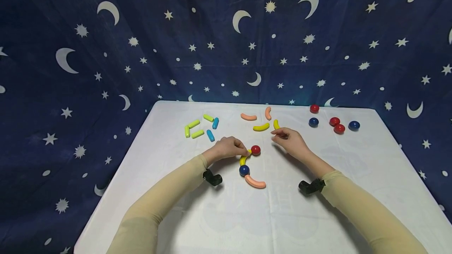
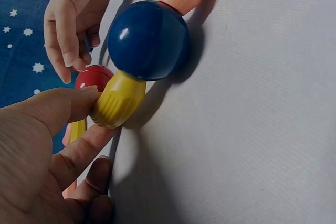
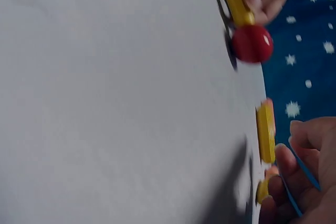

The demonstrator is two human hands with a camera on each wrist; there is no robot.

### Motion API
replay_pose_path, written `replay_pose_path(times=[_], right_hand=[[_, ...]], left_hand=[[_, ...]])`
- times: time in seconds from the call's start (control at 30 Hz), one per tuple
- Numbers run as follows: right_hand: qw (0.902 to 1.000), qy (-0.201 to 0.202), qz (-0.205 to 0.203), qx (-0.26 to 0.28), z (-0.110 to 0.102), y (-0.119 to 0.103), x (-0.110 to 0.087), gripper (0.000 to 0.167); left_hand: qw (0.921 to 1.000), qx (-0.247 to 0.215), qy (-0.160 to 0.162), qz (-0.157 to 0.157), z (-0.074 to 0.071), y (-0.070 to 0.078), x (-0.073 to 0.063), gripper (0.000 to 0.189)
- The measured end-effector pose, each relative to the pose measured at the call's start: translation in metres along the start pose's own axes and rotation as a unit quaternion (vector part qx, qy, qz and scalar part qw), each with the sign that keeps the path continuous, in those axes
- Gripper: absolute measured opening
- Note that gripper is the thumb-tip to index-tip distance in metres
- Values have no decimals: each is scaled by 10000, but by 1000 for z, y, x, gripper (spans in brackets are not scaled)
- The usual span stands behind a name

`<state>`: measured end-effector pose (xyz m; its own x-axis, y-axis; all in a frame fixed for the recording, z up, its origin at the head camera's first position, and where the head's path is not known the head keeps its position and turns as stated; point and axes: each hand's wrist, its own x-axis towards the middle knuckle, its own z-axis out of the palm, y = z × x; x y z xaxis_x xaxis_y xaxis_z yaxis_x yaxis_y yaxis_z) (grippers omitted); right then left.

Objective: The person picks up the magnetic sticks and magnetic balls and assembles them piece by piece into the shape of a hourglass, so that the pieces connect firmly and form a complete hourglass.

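Note:
My left hand (image 1: 229, 147) pinches a curved yellow piece (image 2: 121, 98) between thumb and fingers. A red ball (image 1: 256, 150) sits at the yellow piece's far end and a blue ball (image 1: 244, 170) at its near end. From the blue ball a curved pink piece (image 1: 256, 182) runs to the right, making one joined chain close over the table. My right hand (image 1: 291, 143) holds nothing, its thumb and fingers apart. Its fingertips (image 1: 277, 131) are right by a loose yellow curved piece (image 1: 276, 124), partly overlapping it in the head view.
Several lime-green sticks (image 1: 194, 124) and blue sticks (image 1: 210, 135) lie at the back left of the white table (image 1: 219, 222). A second yellow curve (image 1: 261, 127) and pink curves (image 1: 248, 117) lie back centre. Red balls (image 1: 339, 129) and blue balls (image 1: 354, 126) are back right.

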<state>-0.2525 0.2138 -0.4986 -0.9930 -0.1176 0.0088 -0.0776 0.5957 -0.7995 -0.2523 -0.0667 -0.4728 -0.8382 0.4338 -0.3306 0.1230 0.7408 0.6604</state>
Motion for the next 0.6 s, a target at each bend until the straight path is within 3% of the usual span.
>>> replay_pose_path(times=[0.27,0.6], right_hand=[[9977,602,232,-201,-18,10,11,34],[9942,667,457,-703,-12,17,26,48]], left_hand=[[9999,35,-29,-156,1,0,3,19],[9999,-102,-11,9,1,0,-1,20]])
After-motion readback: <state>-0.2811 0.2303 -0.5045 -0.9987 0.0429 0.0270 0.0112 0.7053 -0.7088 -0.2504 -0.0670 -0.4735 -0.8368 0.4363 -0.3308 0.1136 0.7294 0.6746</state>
